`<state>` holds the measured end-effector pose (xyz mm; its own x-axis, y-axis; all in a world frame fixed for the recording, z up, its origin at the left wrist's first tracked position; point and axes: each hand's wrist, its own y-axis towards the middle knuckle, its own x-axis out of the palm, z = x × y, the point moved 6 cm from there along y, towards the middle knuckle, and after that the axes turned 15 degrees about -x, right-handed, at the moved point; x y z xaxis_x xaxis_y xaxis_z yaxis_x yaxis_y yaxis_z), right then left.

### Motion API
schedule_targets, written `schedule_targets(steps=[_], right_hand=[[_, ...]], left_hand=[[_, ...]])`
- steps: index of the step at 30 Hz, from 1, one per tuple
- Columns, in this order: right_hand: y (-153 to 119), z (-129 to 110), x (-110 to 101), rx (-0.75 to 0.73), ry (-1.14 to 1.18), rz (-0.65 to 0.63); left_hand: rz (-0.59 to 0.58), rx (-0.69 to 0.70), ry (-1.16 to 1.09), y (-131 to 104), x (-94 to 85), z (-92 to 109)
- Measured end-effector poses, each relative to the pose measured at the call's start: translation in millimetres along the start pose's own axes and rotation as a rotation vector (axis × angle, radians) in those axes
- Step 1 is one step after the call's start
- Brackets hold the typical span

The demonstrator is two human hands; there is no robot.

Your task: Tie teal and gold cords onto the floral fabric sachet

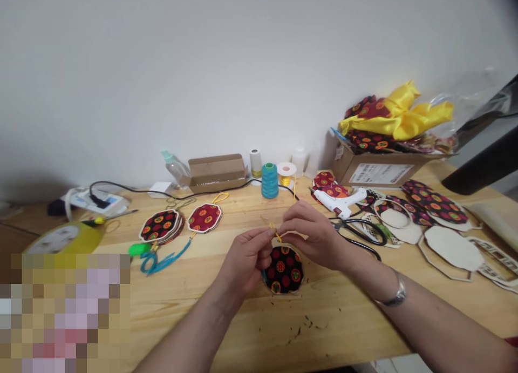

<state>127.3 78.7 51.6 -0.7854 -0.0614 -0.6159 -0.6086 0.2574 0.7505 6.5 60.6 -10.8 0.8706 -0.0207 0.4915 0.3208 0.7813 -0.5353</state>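
Far left there's a yellow roll (67, 241) with a pale centre; the dark marks on it are too blurry to read. Next is a stack of black patterned pieces (159, 225) with blue tassels, then a red patterned one (205, 218). Left hand (249, 251) is pinched tight on some yellow cord (277, 234). The black floral piece (285, 269) being worked on sits right below both hands, no idea if it's touching the wood. Right hand (309, 234) has its fingers bunched narrow at the cord, can't tell if they're actually gripping. Past that: white glue gun (342, 201), black-handled scissors (366, 234), and a carton (340, 165) with a printed white label (380, 173), way too small to make out.
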Motion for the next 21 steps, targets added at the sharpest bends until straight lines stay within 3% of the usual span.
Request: schedule_targets(steps=[9, 15, 21], right_hand=[[0.3, -0.1, 2.0, 0.069, 0.07, 0.04], [-2.1, 8.7, 2.8, 0.246, 0.237, 0.109], [-4.7, 14.6, 4.1, 0.387, 0.337, 0.114]], left_hand=[[0.051, 0.072, 0.124, -3.4, 2.7, 3.0], [0.145, 0.166, 0.354, -6.1, -1.7, 5.4], [0.263, 0.295, 0.585, -15.2, 5.7, 16.2]])
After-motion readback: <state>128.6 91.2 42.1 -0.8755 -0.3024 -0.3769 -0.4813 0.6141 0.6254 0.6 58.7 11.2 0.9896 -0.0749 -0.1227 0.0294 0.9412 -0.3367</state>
